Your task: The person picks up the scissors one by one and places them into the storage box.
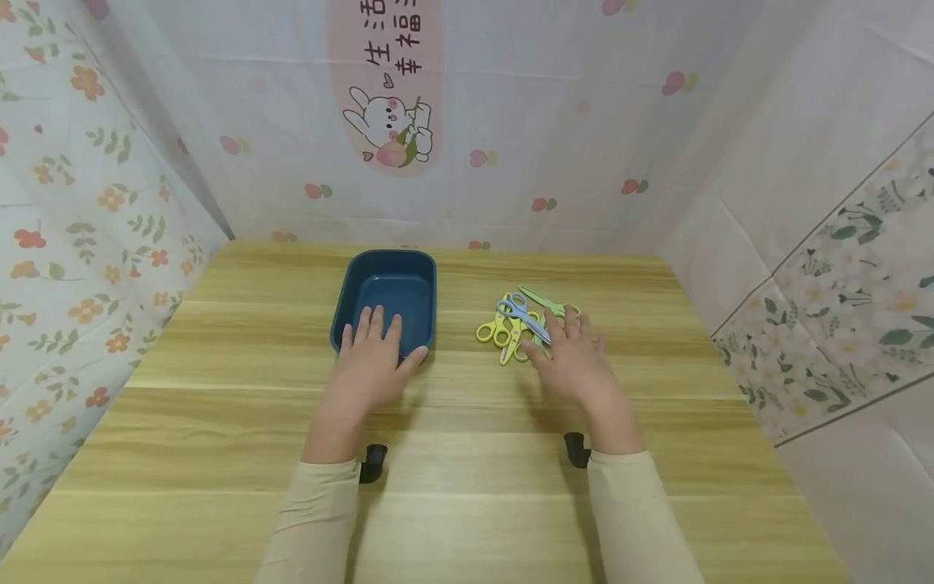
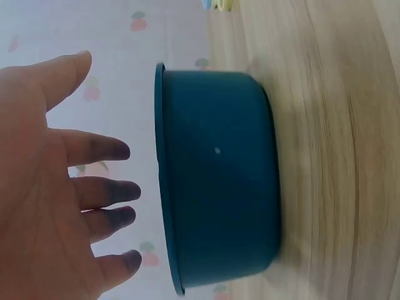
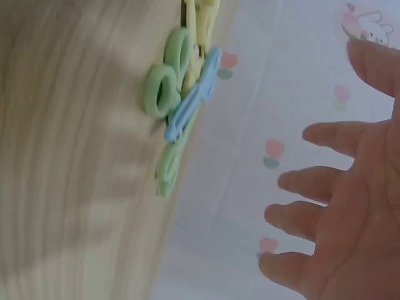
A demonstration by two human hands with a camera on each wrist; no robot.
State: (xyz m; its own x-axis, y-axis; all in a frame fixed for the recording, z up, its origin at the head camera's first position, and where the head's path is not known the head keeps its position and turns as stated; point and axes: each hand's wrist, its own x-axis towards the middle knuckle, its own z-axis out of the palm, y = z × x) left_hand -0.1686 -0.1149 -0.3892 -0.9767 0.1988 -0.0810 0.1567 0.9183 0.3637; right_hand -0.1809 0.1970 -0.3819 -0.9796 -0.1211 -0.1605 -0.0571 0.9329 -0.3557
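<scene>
A dark blue rectangular bin (image 1: 397,261) stands on the left part of the table, its side wall (image 2: 219,181) facing the left wrist camera. My left hand (image 1: 370,369) hovers over the bin's near rim with fingers spread, holding nothing. To the right lies a loose pile of children's scissors: yellow scissors (image 1: 503,337), blue scissors (image 1: 516,310) across the top, and green scissors (image 1: 543,300) behind. My right hand (image 1: 578,365) is above the pile's right side, fingers spread and apart from the scissors. Part of the pile is hidden under that hand in the head view.
The wood-grain table (image 1: 467,454) carries both bin and scissors. A printed white curtain (image 1: 511,122) hangs along its back edge, with floral cloth (image 1: 87,268) at the left and more at the right. Black wrist mounts (image 1: 374,462) stick out beside both sleeves.
</scene>
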